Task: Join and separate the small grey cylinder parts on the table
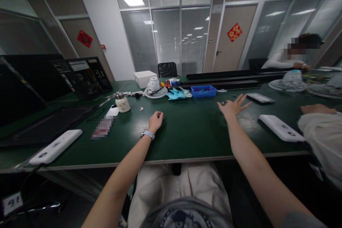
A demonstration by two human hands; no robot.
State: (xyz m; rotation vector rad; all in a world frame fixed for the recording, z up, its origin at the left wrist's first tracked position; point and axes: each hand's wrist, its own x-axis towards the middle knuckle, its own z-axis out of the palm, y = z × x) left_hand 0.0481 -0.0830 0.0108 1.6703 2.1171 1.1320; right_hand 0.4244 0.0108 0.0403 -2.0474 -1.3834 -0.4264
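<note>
My left hand (155,120) rests on the green table (187,135) with its fingers curled into a loose fist; I cannot see anything in it. A watch sits on that wrist. My right hand (233,107) reaches forward over the table with its fingers spread apart and holds nothing. A small dark item lies just beside its thumb. A blue tray (203,91) and light blue gloves (178,94) lie further back between the two hands.
A small white fan (155,88), a white box (144,78) and a cream bottle (122,103) stand at the back left. White flat devices (55,147) (281,128) lie near the front edge. Dark panels (50,121) fill the left. Another person's arm (317,109) rests at right; a second person sits behind.
</note>
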